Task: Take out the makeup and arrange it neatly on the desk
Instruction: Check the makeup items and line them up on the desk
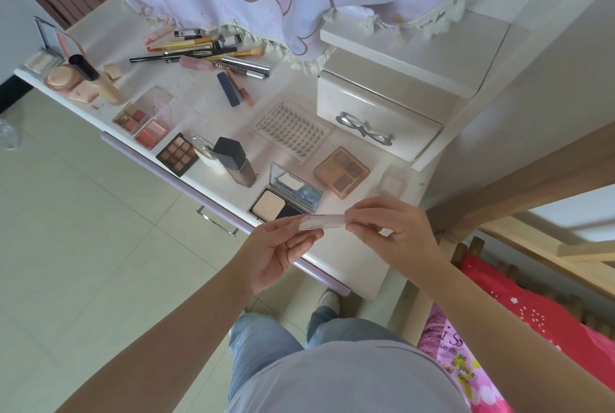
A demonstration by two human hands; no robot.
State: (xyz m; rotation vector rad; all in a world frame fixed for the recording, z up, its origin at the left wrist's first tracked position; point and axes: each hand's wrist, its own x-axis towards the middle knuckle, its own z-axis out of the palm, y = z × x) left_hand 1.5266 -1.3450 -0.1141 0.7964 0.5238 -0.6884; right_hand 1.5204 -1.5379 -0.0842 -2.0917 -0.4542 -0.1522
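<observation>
Hands first: the left hand (278, 251) and right hand (387, 229) are both up over the near edge of the worktop (346, 266), sharing one small clear plastic case (321, 222). Left one has it pinched at one end between thumb and fingertips, palm turned up; right one pinches the other end, fingers curled over the top. My guess is the two-ended grip is for turning it over to check what it is, or maybe popping it open, before it gets a spot. Can't tell what's inside, it's see-through and tiny.

Long axis of the case runs pretty much left to right across the view, one end in each hand, roughly level and a bit above the surface, not touching it.

Just beyond the hands sits an open compact (283, 196) with its mirror lid tipped up, and beside it to the right a tan eyeshadow palette (342, 171). Behind those lies a lash tray (289, 126), and a dark-capped foundation bottle (234, 161) lies next to a small dark palette (176, 153). Further back there's a loose heap of brushes and pencils (199, 48), which looks like the least tidy bit. A drawer unit (379, 113) stands at the right. Bare surface just right of the tan palette looks like the obvious landing place.
</observation>
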